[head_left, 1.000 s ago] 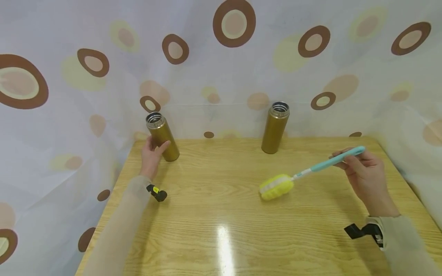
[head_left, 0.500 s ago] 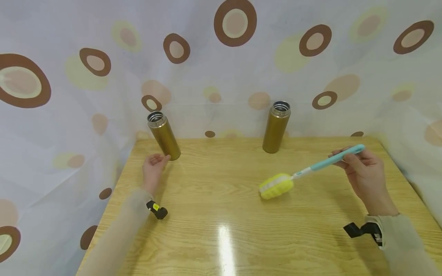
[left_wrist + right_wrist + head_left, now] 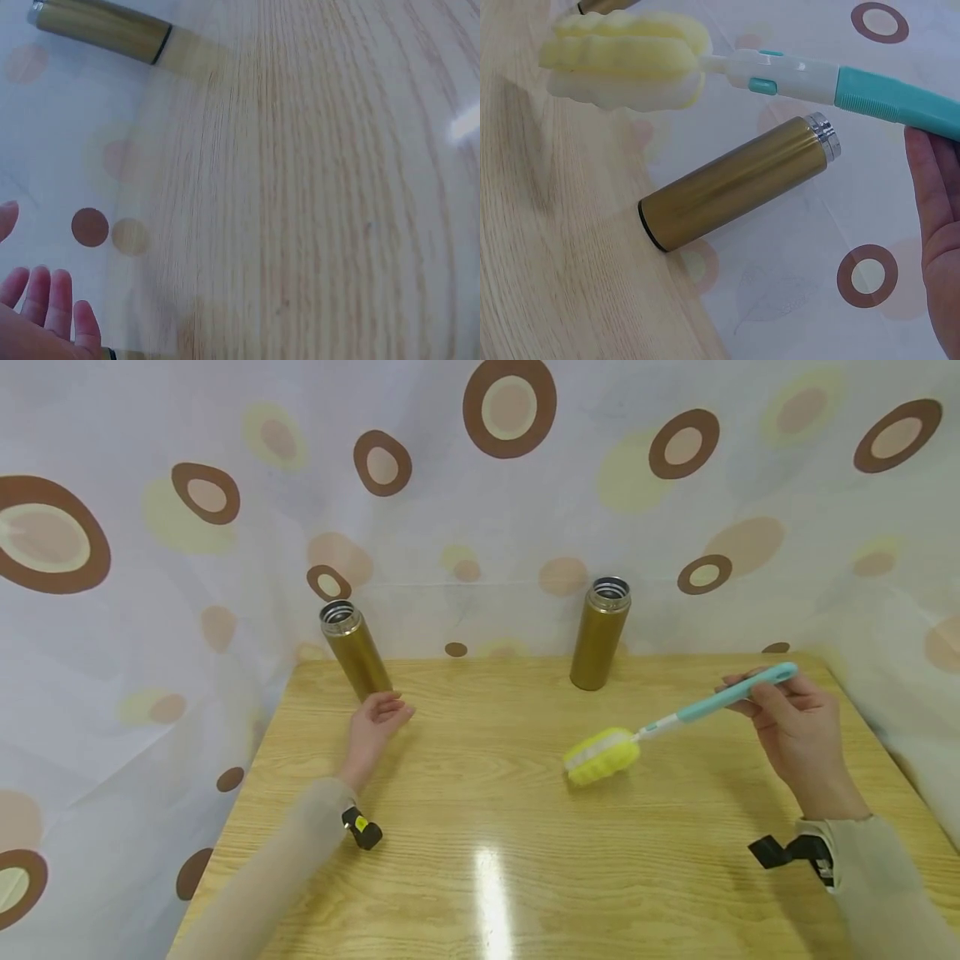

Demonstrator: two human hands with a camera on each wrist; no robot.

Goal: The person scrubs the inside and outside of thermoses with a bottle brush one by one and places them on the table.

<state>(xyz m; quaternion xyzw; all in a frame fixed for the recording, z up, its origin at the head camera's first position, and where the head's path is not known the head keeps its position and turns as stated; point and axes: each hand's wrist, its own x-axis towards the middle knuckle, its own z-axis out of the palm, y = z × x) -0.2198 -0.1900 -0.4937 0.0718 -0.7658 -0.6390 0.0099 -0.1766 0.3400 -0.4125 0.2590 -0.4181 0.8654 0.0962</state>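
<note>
A sponge bottle brush has a yellow-and-white head (image 3: 602, 756) and a teal handle (image 3: 716, 703); my right hand (image 3: 806, 735) pinches the handle, holding the brush slanted over the table. My left hand (image 3: 372, 731), fingers loosely bent and holding nothing, is in front of the left gold thermos bottle (image 3: 354, 650), covering part of its base. Whether they touch I cannot tell. The right gold thermos bottle (image 3: 598, 635) stands upright and lidless near the table's back edge, beyond the brush head. In the left wrist view, the fingers (image 3: 58, 300) of the left hand are apart from that bottle (image 3: 105, 28).
A light wooden table (image 3: 450, 860) lies under both hands, with a bright glare streak near its front. Behind and beside it hangs a white cloth (image 3: 450, 510) with brown, pink and yellow spots.
My left hand has let go of the left bottle, dropped toward its base and shifted right. The left bottle stays standing in place. The right hand and brush have barely moved.
</note>
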